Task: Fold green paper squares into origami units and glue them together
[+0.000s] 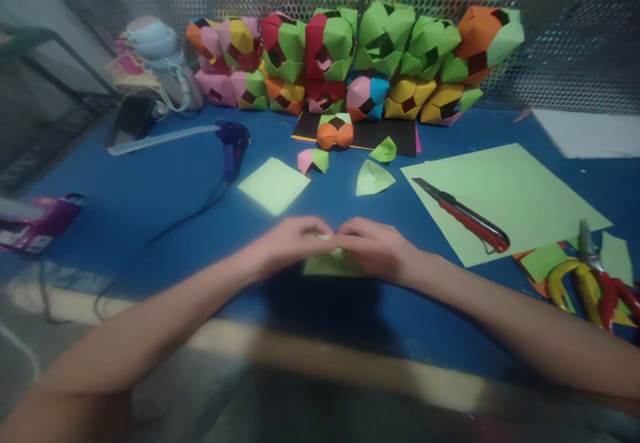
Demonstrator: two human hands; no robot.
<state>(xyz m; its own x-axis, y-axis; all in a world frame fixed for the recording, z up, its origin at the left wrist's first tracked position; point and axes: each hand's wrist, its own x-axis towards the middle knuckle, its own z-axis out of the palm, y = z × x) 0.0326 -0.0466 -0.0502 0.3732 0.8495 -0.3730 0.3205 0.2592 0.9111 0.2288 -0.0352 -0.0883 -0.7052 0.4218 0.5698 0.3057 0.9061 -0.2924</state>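
My left hand (pixel 293 239) and my right hand (pixel 377 246) meet at the fingertips over a small light green paper piece (pixel 330 266) lying on the blue table (pixel 150 196). Both hands have their fingers curled and pressed down on the paper, which they largely cover. Just beyond them lie a light green square sheet (pixel 273 185), a folded green unit (pixel 373 178), a smaller green folded piece (pixel 384 150) and a pink-and-green folded piece (pixel 313 160).
A big green sheet (pixel 520 189) with a red utility knife (pixel 463 215) lies right. Scissors (pixel 595 283) sit on paper scraps at far right. Several colourful paper balls (pixel 350 56) line the mesh wall. A glue gun (pixel 231 146) and a purple tool (pixel 37 223) are left.
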